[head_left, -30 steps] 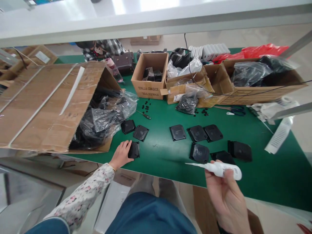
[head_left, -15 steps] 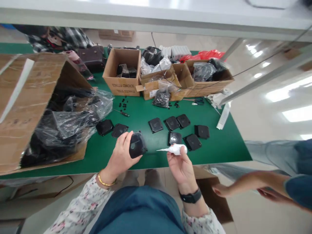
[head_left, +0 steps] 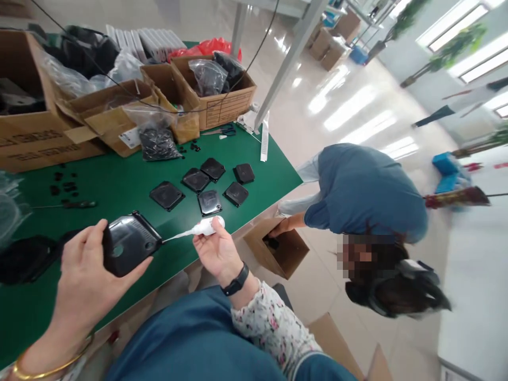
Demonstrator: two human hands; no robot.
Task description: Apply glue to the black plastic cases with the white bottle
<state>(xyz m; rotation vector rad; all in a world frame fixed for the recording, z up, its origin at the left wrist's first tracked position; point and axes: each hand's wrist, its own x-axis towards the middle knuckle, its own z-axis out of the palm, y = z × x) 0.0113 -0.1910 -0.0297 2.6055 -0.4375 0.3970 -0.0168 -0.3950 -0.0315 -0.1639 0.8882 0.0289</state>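
Observation:
My left hand [head_left: 85,280] is wrapped round the edge of a black, square plastic housing [head_left: 130,238] and holds it tilted above the bench. In my right hand [head_left: 220,253] is a small white squeeze bottle [head_left: 206,226] with a long thin nozzle. The nozzle points left, its tip at the housing's right corner; whether it touches I cannot tell. Several similar black housings, one of them a glossy housing [head_left: 209,202], lie on the green table [head_left: 262,185] beyond the bottle. Another dark piece [head_left: 27,259] is partly hidden behind my left hand.
Cardboard boxes [head_left: 226,108] line the back, near a bag of small black parts [head_left: 159,144]. A screwdriver [head_left: 81,204] and scissors [head_left: 226,130] lie on the table. To the right, a co-worker [head_left: 369,185] bends with one hand in a floor carton [head_left: 293,254].
My view has swung right and the co-worker is now seen bending over. The bottle's nozzle and the black housing have come together; both hands keep their hold.

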